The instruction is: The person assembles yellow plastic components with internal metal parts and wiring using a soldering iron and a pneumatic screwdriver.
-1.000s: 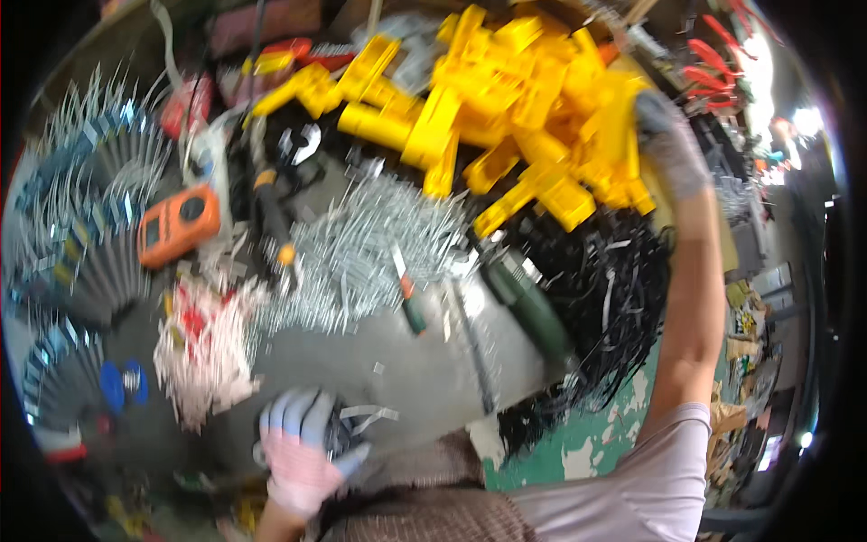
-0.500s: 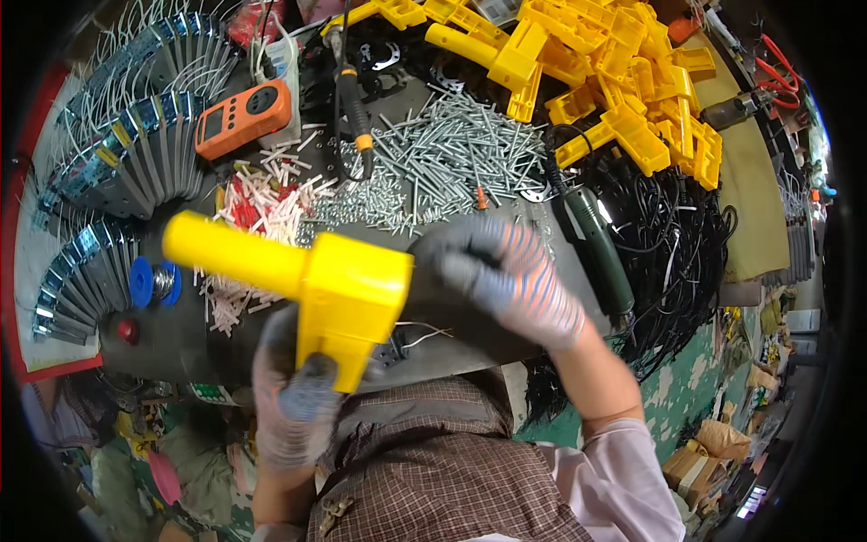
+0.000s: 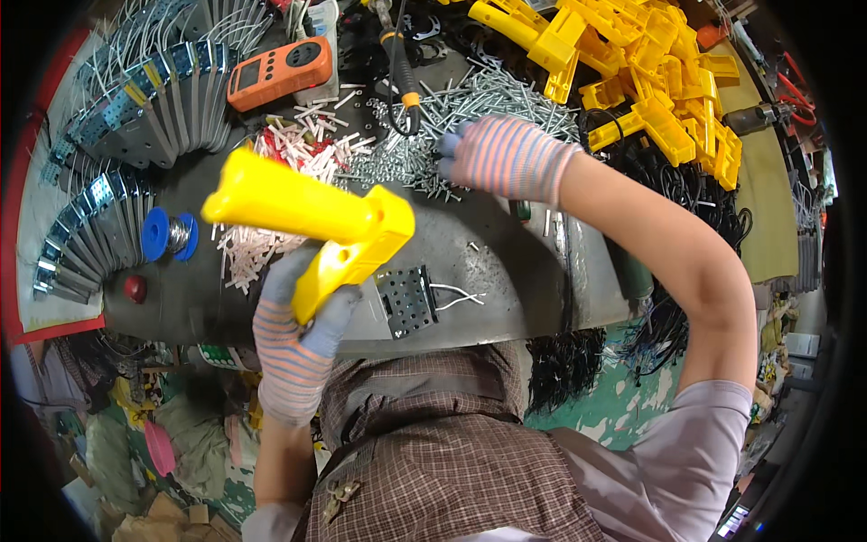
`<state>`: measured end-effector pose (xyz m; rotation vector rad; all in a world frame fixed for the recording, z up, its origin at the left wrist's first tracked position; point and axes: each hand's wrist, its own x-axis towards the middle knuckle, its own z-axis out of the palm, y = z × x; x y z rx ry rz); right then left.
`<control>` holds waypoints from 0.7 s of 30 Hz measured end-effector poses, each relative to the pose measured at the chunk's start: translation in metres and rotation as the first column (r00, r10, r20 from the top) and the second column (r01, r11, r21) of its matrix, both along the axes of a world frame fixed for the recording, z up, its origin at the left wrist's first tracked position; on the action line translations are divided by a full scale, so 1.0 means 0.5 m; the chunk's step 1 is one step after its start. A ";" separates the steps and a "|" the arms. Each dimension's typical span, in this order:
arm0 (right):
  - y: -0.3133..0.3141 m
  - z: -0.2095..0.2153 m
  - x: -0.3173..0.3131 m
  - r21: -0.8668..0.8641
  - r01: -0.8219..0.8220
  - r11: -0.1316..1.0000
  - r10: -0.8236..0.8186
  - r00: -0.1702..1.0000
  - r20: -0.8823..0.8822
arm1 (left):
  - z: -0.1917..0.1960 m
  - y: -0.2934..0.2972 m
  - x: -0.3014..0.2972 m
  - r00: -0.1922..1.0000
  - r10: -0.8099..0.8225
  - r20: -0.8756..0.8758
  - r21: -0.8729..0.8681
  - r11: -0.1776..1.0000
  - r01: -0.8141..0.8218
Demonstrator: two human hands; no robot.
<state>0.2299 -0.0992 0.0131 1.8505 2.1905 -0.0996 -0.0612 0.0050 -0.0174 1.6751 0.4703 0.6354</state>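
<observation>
My left hand (image 3: 302, 348), in a striped knit glove with grey-blue fingers, is closed around the lower end of a yellow plastic housing (image 3: 298, 203). The housing's thick round handle points left, raised over the workbench. My right hand (image 3: 510, 163), gloved alike, reaches to the pile of small metal nuts (image 3: 388, 163) beside the long silvery screws (image 3: 488, 98). Its fingers are bent and drawn together at the pile; whatever they pinch is hidden. Below the housing, near the bench's front edge, lies a perforated dark metal plate (image 3: 408, 303) with two white wires.
Yellow housings (image 3: 646, 54) are heaped at the back right, beside black cables (image 3: 713, 194). White sleeves (image 3: 253, 257), an orange meter (image 3: 280, 72), a soldering iron (image 3: 404, 72) and a blue solder spool (image 3: 158, 233) lie left of centre. Finned metal parts (image 3: 95, 217) line the left side.
My right hand has moved forward from beside the housing to the nuts and screws. In my left hand, the housing has turned and tilted. The view has shifted, uncovering the perforated plate.
</observation>
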 end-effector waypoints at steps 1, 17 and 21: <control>-0.009 0.011 -0.006 0.030 0.098 0.995 -0.097 0.994 -0.042 | -0.002 -0.001 0.004 1.000 -0.006 -0.008 0.055 0.998 0.007; -0.142 0.001 -0.234 -0.086 0.891 0.446 0.126 -0.158 -0.979 | 0.016 -0.045 0.042 1.000 -0.004 0.007 0.140 0.990 0.003; -0.160 -0.009 -0.248 -0.077 0.912 0.404 0.073 -0.116 -0.991 | 0.009 -0.044 0.034 0.999 -0.031 -0.010 0.186 0.982 0.032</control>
